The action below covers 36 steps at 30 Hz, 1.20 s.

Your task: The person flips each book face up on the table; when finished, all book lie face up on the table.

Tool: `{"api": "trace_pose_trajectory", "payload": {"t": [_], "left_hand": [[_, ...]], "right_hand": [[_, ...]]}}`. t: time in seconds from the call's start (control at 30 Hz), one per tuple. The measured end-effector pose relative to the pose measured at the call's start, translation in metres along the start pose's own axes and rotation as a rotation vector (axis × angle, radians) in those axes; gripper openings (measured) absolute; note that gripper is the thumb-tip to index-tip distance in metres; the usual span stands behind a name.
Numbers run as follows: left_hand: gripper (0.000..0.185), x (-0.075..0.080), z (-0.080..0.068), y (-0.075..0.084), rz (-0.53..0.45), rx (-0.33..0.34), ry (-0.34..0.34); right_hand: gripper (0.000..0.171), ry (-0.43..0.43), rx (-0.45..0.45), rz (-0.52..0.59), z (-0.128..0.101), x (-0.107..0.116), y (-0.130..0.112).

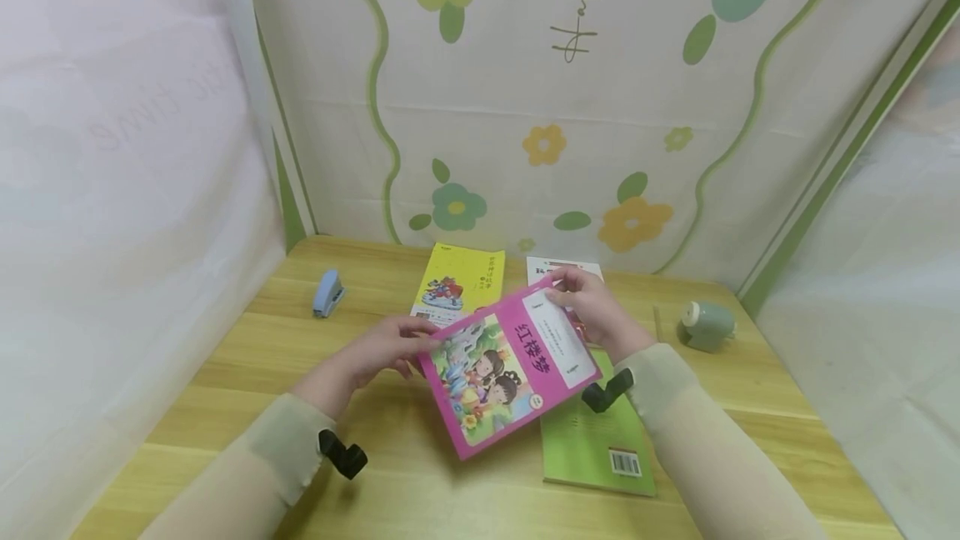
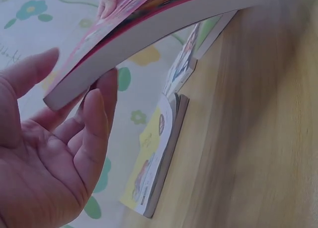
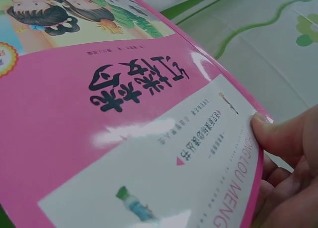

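Pink book: raised between the two hands, cover up, tilted
Left hand: holds the book's edge, fingers beneath it
Right hand: pinches the opposite end, thumb on the cover
Yellow book: just beyond the left hand
White book: behind the right hand, partly hidden
Green book: below the right wrist
Blue stapler: left of the left hand

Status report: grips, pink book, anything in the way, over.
Left grip and right grip on the pink book. Pink book tilted above table. Green book lies below, nothing visibly blocking.
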State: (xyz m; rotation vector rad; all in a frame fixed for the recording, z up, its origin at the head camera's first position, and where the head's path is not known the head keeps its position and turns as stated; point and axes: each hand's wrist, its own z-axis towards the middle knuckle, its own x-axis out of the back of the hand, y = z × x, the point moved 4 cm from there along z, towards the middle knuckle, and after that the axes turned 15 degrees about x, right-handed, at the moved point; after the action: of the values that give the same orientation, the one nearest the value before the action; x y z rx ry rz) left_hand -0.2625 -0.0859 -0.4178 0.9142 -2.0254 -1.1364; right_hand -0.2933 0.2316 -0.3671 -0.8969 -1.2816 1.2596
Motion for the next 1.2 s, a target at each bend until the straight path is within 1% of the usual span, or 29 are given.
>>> {"api": "trace_pose_trajectory", "payload": {"t": [0.2,0.33,0.4,0.5,0.63,0.73,0.93,1.2], "left_hand": [[0.051,-0.003,0.0,0.0,0.12,0.009,-0.025],[0.057,-0.008,-0.003,0.002,0.228,0.008,-0.069],[0.057,-0.01,-0.004,0.002,0.251,0.01,-0.097],[0.057,-0.012,-0.004,0.001,0.22,0.017,-0.124],[0.056,-0.011,-0.002,-0.003,0.148,0.029,-0.117],[0.055,-0.011,0.0,-0.006,0.118,0.017,-0.111],[0.055,-0.008,0.001,-0.014,0.051,0.009,-0.102],[0.059,0.002,0.0,-0.022,-0.021,0.005,-0.076]], "right_hand": [[0.022,-0.037,-0.031,0.001,-0.001,-0.003,0.003],[0.021,-0.057,-0.033,-0.023,0.0,-0.008,0.005],[0.02,-0.065,-0.033,-0.028,0.0,-0.01,0.006],[0.022,-0.074,-0.045,-0.014,0.0,-0.012,0.008],[0.029,-0.069,-0.07,-0.005,-0.001,-0.011,0.009],[0.034,-0.073,-0.079,-0.005,0.0,-0.009,0.01],[0.036,-0.137,-0.068,-0.004,0.001,-0.006,0.015],[0.036,-0.186,-0.103,0.012,-0.002,0.002,0.024]]}}
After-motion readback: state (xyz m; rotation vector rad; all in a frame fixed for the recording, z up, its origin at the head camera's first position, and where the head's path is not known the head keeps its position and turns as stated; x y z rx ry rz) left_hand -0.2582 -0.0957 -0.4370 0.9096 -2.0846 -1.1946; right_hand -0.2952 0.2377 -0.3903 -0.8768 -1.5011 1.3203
